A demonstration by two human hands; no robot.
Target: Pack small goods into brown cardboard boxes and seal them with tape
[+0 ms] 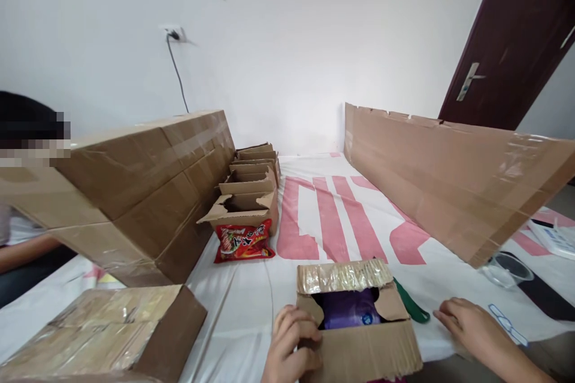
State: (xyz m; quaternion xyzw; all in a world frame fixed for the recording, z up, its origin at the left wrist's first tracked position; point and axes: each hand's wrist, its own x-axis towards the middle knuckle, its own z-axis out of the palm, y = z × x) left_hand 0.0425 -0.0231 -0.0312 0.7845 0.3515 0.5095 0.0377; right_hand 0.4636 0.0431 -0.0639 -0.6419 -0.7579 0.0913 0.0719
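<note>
My left hand [293, 344] grips the left side of an open cardboard box [368, 350] at the near edge of the table, its fingers curled against the wall. Inside that box lies a purple package [345, 311], partly covered by the flaps. From behind the box's right side a green strap [412, 304] sticks out onto the cloth. My right hand [465, 324] rests just right of the strap, apart from the box, with its fingers loosely bent and nothing visible in them. A red snack packet [245, 241] leans against the front box of a row of open cardboard boxes [269, 212].
Tall cardboard panels stand at left [148, 191] and right [431, 179] of the cloth-covered table [251, 293]. A closed carton [94, 335] occupies the near left. At right lie a clear tape roll [505, 269] and a black flat object [545, 293]. A person's arm [31, 254] shows far left.
</note>
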